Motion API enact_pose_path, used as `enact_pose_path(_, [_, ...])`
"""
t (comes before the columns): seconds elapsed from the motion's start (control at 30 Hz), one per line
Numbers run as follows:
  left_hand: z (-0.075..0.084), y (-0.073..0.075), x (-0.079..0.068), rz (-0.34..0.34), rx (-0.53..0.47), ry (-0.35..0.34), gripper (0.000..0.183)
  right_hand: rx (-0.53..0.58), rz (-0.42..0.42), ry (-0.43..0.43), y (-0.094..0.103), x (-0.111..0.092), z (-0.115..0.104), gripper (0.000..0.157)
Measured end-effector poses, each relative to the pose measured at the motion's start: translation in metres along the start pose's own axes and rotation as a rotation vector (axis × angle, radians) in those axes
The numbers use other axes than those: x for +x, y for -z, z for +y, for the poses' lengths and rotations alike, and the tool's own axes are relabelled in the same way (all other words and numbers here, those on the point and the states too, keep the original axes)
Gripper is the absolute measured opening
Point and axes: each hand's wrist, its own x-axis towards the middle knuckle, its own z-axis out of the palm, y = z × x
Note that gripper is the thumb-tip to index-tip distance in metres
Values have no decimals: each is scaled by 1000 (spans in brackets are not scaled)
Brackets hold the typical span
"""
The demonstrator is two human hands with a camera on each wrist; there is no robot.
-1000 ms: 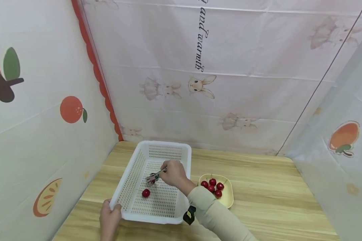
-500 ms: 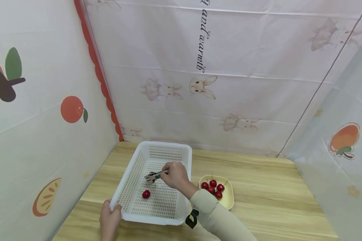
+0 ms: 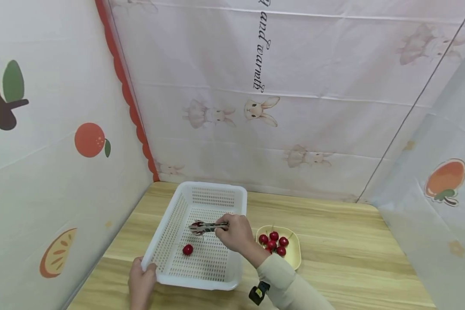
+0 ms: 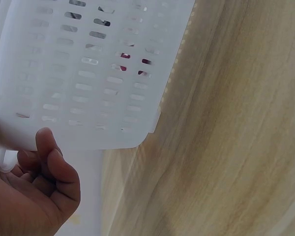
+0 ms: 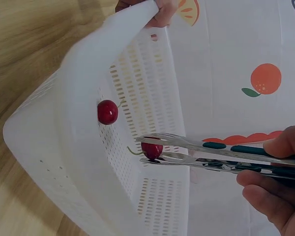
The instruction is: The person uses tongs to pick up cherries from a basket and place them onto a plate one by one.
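My right hand (image 3: 236, 232) pinches a pair of metal tongs (image 5: 226, 155) with dark green inlays on the handles. Between the tongs' tips sits a red cherry (image 5: 152, 148) with its stem showing, held inside the white basket (image 3: 160, 232). Another cherry (image 3: 187, 249) lies on the basket's slotted floor, nearer to me. At the basket's near left corner my left hand (image 3: 141, 277) grips the rim, thumb over the edge; in the left wrist view its curled fingers (image 4: 64, 169) show against the basket's outer wall.
Right of the basket, a yellow dish (image 3: 293, 257) holds several cherries (image 3: 273, 236), partly hidden by my right forearm. Both stand on a wood-grain table (image 3: 345, 241). Printed cloth walls (image 3: 294, 129) close off the back and sides.
The tongs have lifted a cherry off the basket floor. My right hand has shifted right and swung the tongs nearly level. My left hand stays on the rim.
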Motion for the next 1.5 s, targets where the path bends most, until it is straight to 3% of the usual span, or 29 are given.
enact_pose_path(0.17, [-36, -11, 20, 43, 51, -27, 29, 25, 45, 40, 7, -7, 3, 8])
enact_pose_path(0.3, [-46, -17, 26, 94, 66, 6, 29, 46, 70, 69, 12, -13, 6, 9])
enact_pose_path(0.4, [-39, -14, 22, 85, 56, 6, 29, 55, 101, 77, 15, -18, 11, 9])
enact_pose_path(0.6, [10, 4, -4, -10, 4, 23, 31, 86, 147, 89, 21, -29, 18, 10])
enact_pose_path(0.63, [12, 5, -5, -11, -5, 30, 31, 93, 153, 85, 23, -31, 18, 10])
enact_pose_path(0.7, [7, 2, -3, -13, -10, 29, 31, 106, 170, 76, 28, -36, 20, 11])
enact_pose_path(0.8, [-13, -6, 8, 9, 21, 36, 31, 141, 207, 68, 33, -44, 23, 13])
enact_pose_path(0.97, [-43, -17, 22, 101, 94, 26, 28, 230, 262, 68, 40, -55, 29, 16])
enact_pose_path(1.1, [-45, -18, 24, 108, 97, 15, 28, 222, 335, 85, 46, -61, 34, 19])
enact_pose_path(1.2, [-43, -15, 23, 72, 72, 16, 30, 203, 385, 103, 51, -66, 36, 21])
enact_pose_path(1.43, [-47, -15, 24, 87, 112, 18, 30, 300, 399, 23, 76, -81, 19, 18])
enact_pose_path(1.5, [-48, -15, 25, 86, 114, 12, 30, 299, 422, 34, 79, -88, 24, 17])
